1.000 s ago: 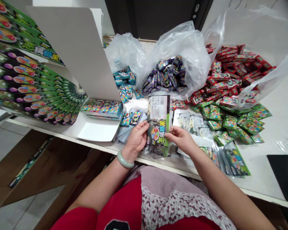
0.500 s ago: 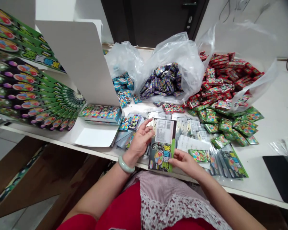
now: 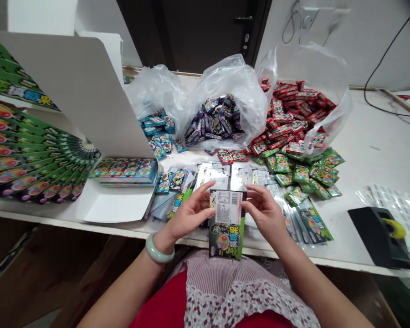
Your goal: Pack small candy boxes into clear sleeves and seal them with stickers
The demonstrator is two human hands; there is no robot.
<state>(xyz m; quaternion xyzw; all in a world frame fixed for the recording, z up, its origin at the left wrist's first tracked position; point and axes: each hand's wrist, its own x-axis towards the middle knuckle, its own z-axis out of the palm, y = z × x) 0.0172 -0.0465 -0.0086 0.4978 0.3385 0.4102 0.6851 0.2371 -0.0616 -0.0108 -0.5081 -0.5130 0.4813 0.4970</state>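
A printed candy packet [image 3: 226, 225], black and green with a white label and barcode at its top, is held upright at the table's front edge. My left hand [image 3: 191, 212], a pale green bangle on its wrist, pinches the packet's left edge. On the opposite edge, my right hand [image 3: 264, 212] grips near the label. Behind the hands lie flat clear-and-printed packets [image 3: 213, 172]. Small blue and purple candy boxes [image 3: 171, 181] rest left of my left hand. More printed packets [image 3: 314, 224] are fanned out to the right of my right hand.
An open white display box [image 3: 112, 202] stands left, beside fanned printed cards [image 3: 37, 168]. Plastic bags hold purple boxes [image 3: 218, 118] and red boxes [image 3: 294, 114]; blue boxes [image 3: 157, 123] lie by another bag. Green boxes [image 3: 300, 173] spill forward. A black tape dispenser [image 3: 376, 237] sits right.
My right hand has moved from the packet's lower right edge up to its upper right edge. The packet now sits slightly lower in view, and the view has turned to the right.
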